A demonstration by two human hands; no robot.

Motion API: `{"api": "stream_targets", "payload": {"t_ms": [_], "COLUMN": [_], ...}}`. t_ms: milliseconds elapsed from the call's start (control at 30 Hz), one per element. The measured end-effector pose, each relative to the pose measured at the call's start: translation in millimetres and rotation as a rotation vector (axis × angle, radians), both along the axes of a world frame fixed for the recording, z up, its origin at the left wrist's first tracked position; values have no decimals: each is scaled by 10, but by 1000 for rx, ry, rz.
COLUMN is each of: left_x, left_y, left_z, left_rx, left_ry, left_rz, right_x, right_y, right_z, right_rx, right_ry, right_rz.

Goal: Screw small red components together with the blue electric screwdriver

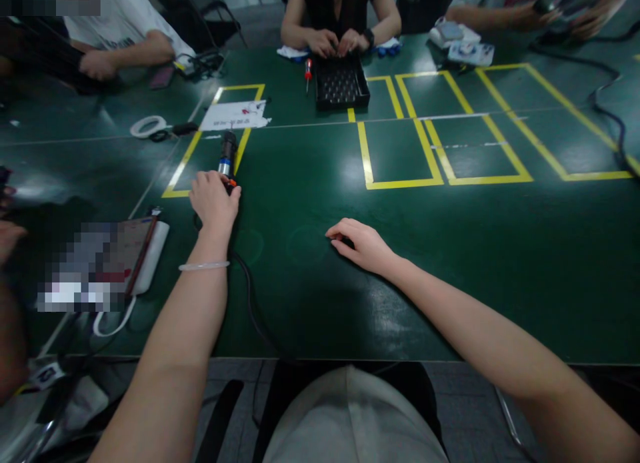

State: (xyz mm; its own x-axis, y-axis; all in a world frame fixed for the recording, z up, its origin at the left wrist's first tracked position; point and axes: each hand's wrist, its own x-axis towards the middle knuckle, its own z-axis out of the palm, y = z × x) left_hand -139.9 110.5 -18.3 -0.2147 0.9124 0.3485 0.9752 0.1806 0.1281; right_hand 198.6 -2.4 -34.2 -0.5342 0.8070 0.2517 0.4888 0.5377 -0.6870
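Observation:
My left hand (215, 200) is wrapped round a corded electric screwdriver (228, 150), which has a black nose, a blue ring and a silver band. The tool lies low over the green table, its tip pointing away from me. A dark cable (250, 296) runs near my left wrist towards the table's front edge. To the right, my right hand (363, 244) rests on its side on the table. Its fingers are loosely curved, with a small gap to the thumb, and nothing shows between them.
Across the green table (310, 176), a person's hands touch a black tray (342, 86) of small parts, beside a red screwdriver (309, 73). Yellow tape outlines (405, 183) mark the surface. A white paper label (235, 114), white tape roll (149, 126) and phone with a power bank (153, 256) lie left.

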Motion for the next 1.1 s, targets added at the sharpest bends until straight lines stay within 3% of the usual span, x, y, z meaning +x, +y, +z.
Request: {"api": "stream_targets", "payload": {"t_ms": [300,433,500,567,667,833,1100], "left_x": [-64,90,304,578,966,1249,1254], "left_y": [79,-11,-136,-320,-636,-918,-941], "left_z": [-22,-4,7,23,66,161,186], "left_rx": [144,194,96,-113,-374,-576,-587], "left_ry": [-235,-493,-780,-1035,-1213,-1239,-1199], "left_rz": [-44,-174,-306,-448,-584,-715,-723], "right_x": [-7,-7,-7,-9,-17,-29,-54], "right_y": [-4,-1,-3,-5,-2,14,-31], "right_z": [-14,-23,-26,-29,-45,-88,-39], "right_rx": [18,3,-19,-47,-134,-325,-314], "right_ry": [-6,25,81,160,294,502,461], "right_rz": [1,-2,-1,-1,-19,-9,-4]}}
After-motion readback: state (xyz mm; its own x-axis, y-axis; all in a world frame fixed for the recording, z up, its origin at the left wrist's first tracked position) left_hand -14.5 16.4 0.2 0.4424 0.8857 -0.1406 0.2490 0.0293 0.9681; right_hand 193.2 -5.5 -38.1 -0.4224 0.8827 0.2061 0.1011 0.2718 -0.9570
